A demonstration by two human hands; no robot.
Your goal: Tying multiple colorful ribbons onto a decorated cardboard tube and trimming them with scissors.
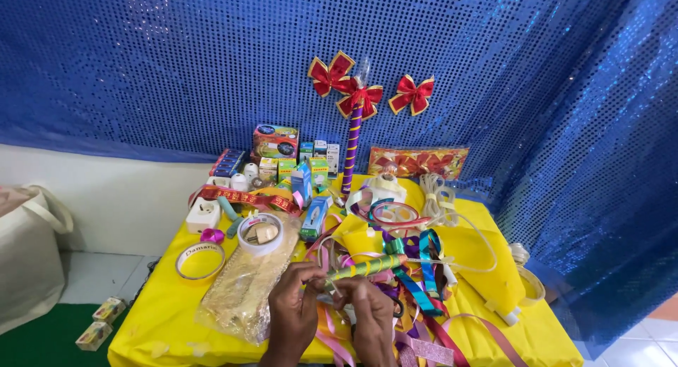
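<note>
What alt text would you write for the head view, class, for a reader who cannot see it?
Two hands, left hand and right hand, hold one end of a stick wrapped in green and yellow ribbon above a yellow table strewn with coloured ribbons, tape rolls and small boxes. Red bows hang on a blue sequin backdrop behind.

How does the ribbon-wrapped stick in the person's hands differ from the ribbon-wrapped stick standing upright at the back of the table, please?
The stick in the hands lies nearly level, tilted slightly up to the right; the upright stick stands vertical against the blue sequin curtain. The held one is wrapped in green and yellow, the standing one in purple and yellow. The standing one carries a red bow at its top; the held one shows none. The left hand and right hand pinch the held stick's near end. Both show spiral ribbon wrapping.
</note>
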